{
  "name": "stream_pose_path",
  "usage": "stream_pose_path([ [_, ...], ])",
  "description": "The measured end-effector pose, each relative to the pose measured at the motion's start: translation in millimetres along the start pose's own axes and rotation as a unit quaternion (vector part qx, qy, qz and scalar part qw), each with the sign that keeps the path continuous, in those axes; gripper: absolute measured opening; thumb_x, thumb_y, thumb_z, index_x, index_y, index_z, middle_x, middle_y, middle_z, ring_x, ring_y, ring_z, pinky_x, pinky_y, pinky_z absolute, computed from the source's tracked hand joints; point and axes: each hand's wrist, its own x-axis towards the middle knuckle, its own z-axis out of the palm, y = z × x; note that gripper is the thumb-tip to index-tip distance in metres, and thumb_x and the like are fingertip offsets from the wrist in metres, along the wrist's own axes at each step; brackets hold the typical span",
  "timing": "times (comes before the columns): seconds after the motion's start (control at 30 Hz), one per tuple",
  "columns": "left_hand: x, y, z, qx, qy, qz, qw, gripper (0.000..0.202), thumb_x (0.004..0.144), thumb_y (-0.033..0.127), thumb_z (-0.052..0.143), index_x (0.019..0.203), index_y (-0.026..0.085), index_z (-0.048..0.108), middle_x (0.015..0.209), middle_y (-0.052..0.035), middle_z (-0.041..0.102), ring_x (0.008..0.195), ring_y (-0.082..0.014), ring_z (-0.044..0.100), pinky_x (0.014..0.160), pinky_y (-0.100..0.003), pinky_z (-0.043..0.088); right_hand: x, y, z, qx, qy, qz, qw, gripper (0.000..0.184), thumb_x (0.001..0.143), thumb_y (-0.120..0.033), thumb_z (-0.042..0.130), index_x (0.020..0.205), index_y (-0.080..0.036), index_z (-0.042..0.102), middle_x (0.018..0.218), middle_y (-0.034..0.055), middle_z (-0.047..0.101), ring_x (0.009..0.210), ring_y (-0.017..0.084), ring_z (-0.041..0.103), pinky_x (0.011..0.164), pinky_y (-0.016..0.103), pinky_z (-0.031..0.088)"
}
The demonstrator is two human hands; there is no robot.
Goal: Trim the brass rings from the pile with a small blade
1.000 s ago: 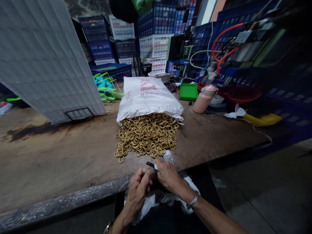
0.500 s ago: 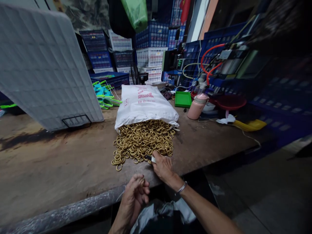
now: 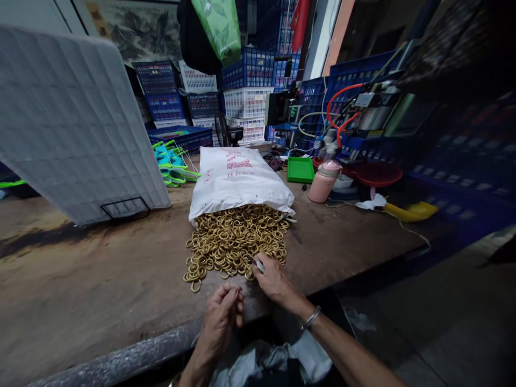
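Observation:
A heap of brass-coloured rings (image 3: 236, 236) spills onto the table from the mouth of a white sack (image 3: 242, 183) with red print. My right hand (image 3: 274, 279) is at the heap's near right edge, closed on a small tool with a white body and dark tip (image 3: 260, 265); its exact kind is unclear. In front of the heap, close to the table's near edge, my left hand (image 3: 221, 312) has its thumb and fingers pinched together. Whatever lies between those fingertips is too small to make out.
A tall pale quilted panel (image 3: 84, 129) stands at left. Behind it are teal and lime-green items (image 3: 171, 161). On the right are a green tray (image 3: 300, 170), a pink bottle (image 3: 323, 183) and a yellow scoop (image 3: 410, 212). Stacked crates (image 3: 248, 102) fill the back.
My left hand has moved up a little, and its loosely curled fingers have closed into a pinch. My right hand stays by the rings, with the tool turned slightly. The view has tilted up a little.

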Motion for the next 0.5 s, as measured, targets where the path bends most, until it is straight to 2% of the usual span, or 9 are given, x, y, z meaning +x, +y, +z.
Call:
stream_pose_path([
  [0.1, 9.1, 0.1, 2.6, 0.118, 0.034, 0.064, 0.99, 0.023, 0.067, 0.036, 0.063, 0.075, 0.016, 0.057, 0.048, 0.0071, 0.045, 0.036, -0.0046, 0.035, 0.037, -0.017, 0.028, 2.6, 3.9, 3.5, 0.067, 0.001, 0.014, 0.998, 0.007, 0.075, -0.019, 0.043, 0.07, -0.018, 0.048, 0.059, -0.0041, 0.046, 0.054, 0.009, 0.04, 0.053, 0.019, 0.028],
  [0.2, 15.5, -0.8, 3.4, 0.189, 0.052, 0.147, 0.969, 0.018, 0.066, 0.032, 0.064, 0.074, 0.016, 0.061, 0.056, 0.004, 0.052, 0.049, -0.0089, 0.046, 0.049, -0.019, 0.037, 4.3, 4.9, 6.7, 0.159, -0.004, 0.035, 0.987, 0.006, 0.072, -0.02, 0.044, 0.069, -0.018, 0.05, 0.059, -0.0043, 0.046, 0.056, 0.009, 0.041, 0.054, 0.019, 0.031],
  [0.3, 19.6, -1.4, 2.4, 0.228, 0.043, 0.205, 0.951, 0.015, 0.069, 0.028, 0.06, 0.079, 0.018, 0.065, 0.071, -0.001, 0.061, 0.067, -0.0148, 0.054, 0.065, -0.023, 0.041, 2.7, -0.1, 4.7, 0.265, -0.024, 0.073, 0.961, 0.005, 0.067, -0.022, 0.047, 0.066, -0.017, 0.049, 0.059, -0.0054, 0.043, 0.055, 0.008, 0.04, 0.053, 0.018, 0.033],
  [0.37, 21.5, -0.9, 1.3, 0.245, 0.038, 0.221, 0.943, 0.016, 0.07, 0.026, 0.059, 0.082, 0.019, 0.067, 0.079, -0.0032, 0.064, 0.075, -0.0178, 0.056, 0.074, -0.027, 0.041, -0.4, -5.3, 1.4, 0.344, -0.058, 0.118, 0.93, 0.007, 0.066, -0.024, 0.048, 0.068, -0.018, 0.047, 0.054, -0.0079, 0.038, 0.046, 0.005, 0.034, 0.046, 0.018, 0.029],
  [0.5, 22.6, 1.1, -1.4, 0.255, 0.03, 0.236, 0.937, 0.017, 0.068, 0.023, 0.061, 0.082, 0.02, 0.068, 0.084, -0.0049, 0.067, 0.084, -0.0215, 0.057, 0.082, -0.031, 0.04, -7.0, -14.0, -3.1, 0.475, -0.151, 0.21, 0.841, 0.014, 0.065, -0.029, 0.049, 0.075, -0.021, 0.043, 0.047, -0.0127, 0.03, 0.032, 0.002, 0.018, 0.034, 0.017, 0.014],
])
